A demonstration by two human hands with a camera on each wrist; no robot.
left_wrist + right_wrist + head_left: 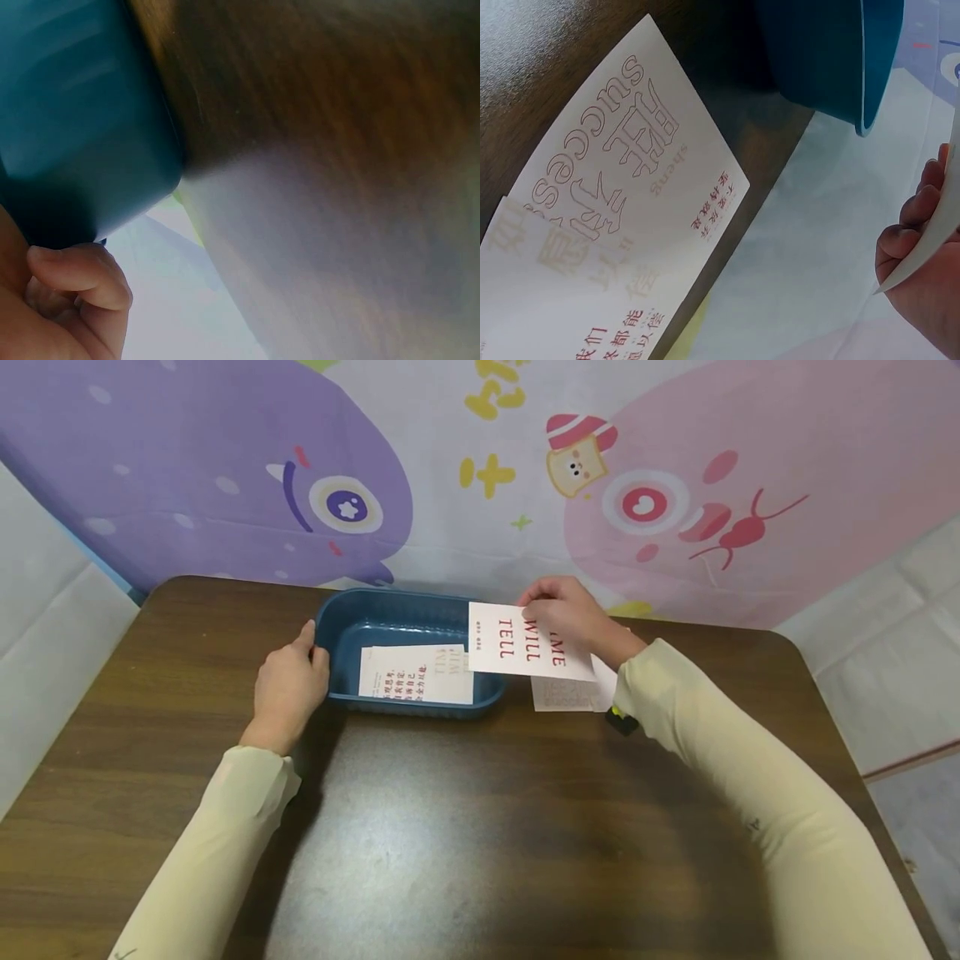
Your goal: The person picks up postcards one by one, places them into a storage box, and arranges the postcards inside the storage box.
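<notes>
Right hand point(566, 614): thumb and fingers pinch a card point(498, 647) printed in red, with "WILL" and "TELL" legible and the first word partly covered by the hand. The held card is raised at the right end of a blue box point(401, 710); whether it touches the rim cannot be told. Left hand point(288, 685): grips the left end of the box, fingers at the rim. Inside the box, printed paper point(401, 681) lies toward the near wall. To the right of the box, a "success" card point(641, 142) rests on the brown surface point(487, 827), partly overlapped by another card point(547, 300). A cartoon-printed backdrop point(465, 543) stands behind
</notes>
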